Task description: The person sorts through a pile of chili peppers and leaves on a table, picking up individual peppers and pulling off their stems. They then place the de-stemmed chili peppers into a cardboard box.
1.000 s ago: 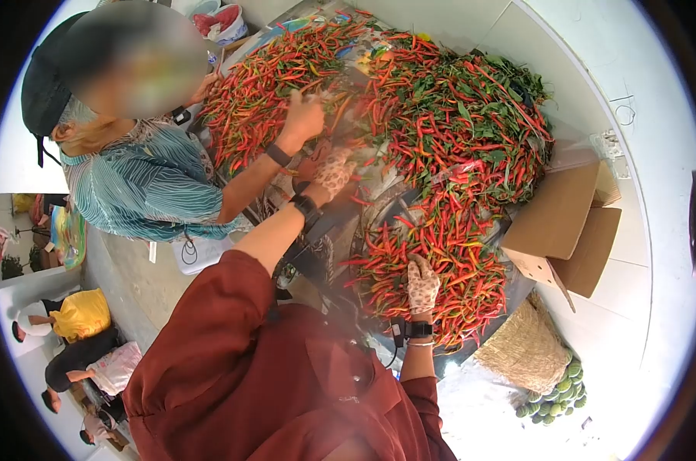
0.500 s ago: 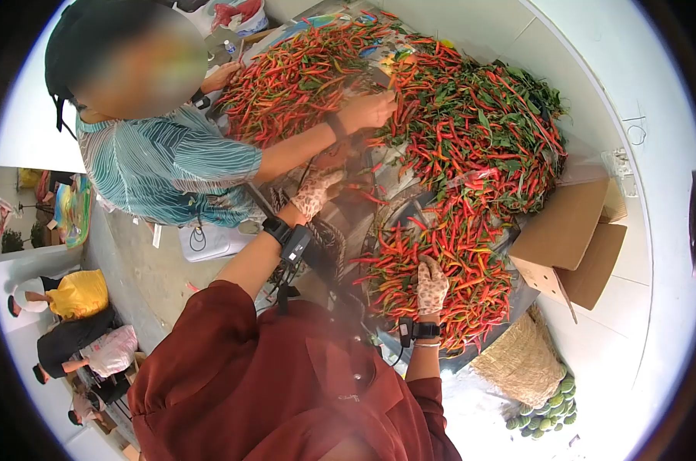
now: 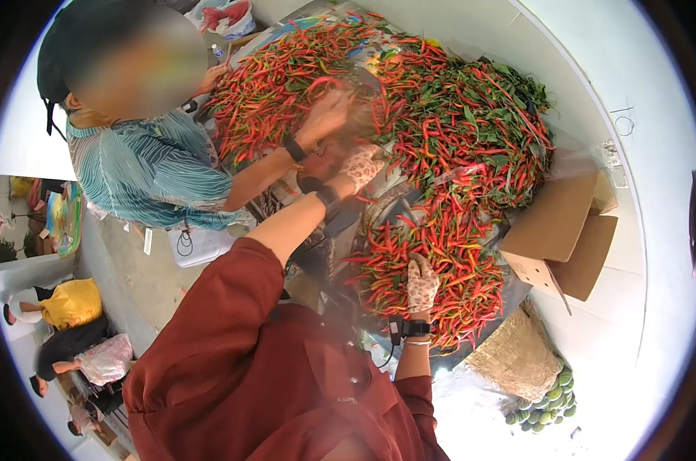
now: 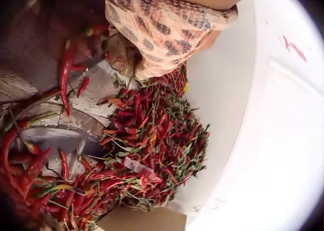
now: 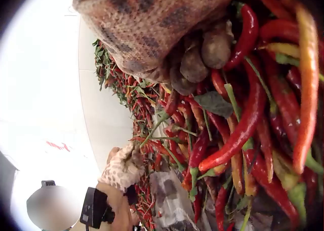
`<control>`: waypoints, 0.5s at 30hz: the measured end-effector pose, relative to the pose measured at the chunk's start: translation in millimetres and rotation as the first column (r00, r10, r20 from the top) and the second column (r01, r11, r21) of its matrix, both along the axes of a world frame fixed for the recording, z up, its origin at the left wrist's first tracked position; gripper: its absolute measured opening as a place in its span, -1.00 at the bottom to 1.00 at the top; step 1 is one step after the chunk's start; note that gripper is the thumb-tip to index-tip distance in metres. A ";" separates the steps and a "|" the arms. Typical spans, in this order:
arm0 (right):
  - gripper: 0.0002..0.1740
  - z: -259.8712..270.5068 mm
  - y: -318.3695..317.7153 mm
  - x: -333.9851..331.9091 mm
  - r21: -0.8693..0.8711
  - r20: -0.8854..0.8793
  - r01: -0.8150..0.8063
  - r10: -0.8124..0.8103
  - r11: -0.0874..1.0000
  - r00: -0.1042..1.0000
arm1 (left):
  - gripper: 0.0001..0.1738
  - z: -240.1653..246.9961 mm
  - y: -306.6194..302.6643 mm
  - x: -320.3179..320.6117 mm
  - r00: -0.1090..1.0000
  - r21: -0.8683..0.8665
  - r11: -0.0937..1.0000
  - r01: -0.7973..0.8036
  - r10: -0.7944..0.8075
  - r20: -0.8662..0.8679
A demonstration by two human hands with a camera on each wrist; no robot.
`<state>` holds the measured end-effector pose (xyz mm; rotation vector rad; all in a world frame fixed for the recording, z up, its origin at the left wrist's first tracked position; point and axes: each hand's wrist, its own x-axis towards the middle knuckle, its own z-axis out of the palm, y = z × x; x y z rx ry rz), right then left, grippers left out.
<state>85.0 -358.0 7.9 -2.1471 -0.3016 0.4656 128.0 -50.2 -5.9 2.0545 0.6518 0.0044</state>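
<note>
Many chilies [image 3: 471, 284] lying under right hand [image 3: 422, 284], curled fingers [image 5: 215, 50] touching them; left hand [image 3: 361, 167] reaching near others; can't tell either grip.

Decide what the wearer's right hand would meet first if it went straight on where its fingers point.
Probably the red chillies just beyond its fingers: the right hand lies over a heap that continues that way, though their height against the fingertips is hard to judge.

So the red chilies [image 3: 455, 284], a few orange or yellowish and some glossy up close, are lying every which way in loose heaps, green stems on, leaves mixed through the biggest heap.
</note>
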 end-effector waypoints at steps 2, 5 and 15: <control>-0.74 -6.3 -2.5 0.5 -0.031 -0.085 0.010 -0.012 0.999 0.996 | -0.37 5.6 -1.7 13.7 0.972 0.146 0.980 0.134 -0.101 -0.212; -0.75 -16.4 -6.5 -0.6 -0.022 -0.018 0.004 -0.004 1.000 1.000 | -0.36 9.7 -1.7 18.3 0.951 0.165 0.967 0.194 -0.144 -0.275; -0.75 -11.3 -3.8 0.9 -0.004 0.056 -0.025 0.025 1.000 0.998 | -0.62 34.2 33.2 -57.0 0.970 -0.689 0.719 -0.087 0.218 0.105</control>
